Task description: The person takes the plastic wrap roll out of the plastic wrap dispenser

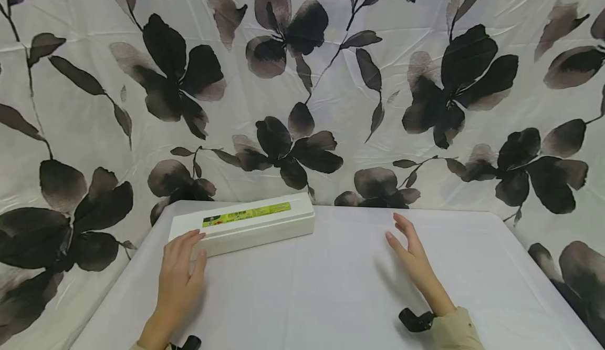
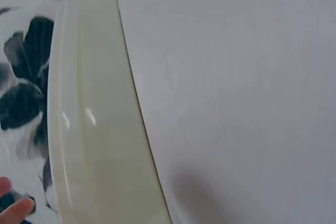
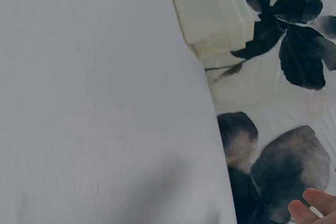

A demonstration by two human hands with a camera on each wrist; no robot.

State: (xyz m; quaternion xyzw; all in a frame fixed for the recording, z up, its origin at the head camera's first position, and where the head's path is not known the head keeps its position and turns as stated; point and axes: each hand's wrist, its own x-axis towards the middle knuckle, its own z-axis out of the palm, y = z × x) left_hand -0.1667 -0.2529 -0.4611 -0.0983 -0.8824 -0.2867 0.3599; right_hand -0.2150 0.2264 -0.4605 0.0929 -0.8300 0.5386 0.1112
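Observation:
A long white plastic box (image 1: 260,234) with a yellow-green printed label (image 1: 246,215) lies slightly slanted at the back left of the table. My left hand (image 1: 180,271) is at the box's left end, its fingers relaxed and overlapping the near corner; whether they touch it I cannot tell. The left wrist view shows the box's glossy side (image 2: 105,114) and two fingertips (image 2: 14,211) low at the left. Well to the right of the box, my right hand (image 1: 413,255) hovers with thumb and fingers apart, holding nothing. Its fingertips (image 3: 315,203) show in the right wrist view.
A white cloth covers the table (image 1: 312,297). Behind it hangs a pale curtain (image 1: 359,103) with dark flowers, close to the table's back edge. Black wrist devices (image 1: 416,320) sit on both wrists.

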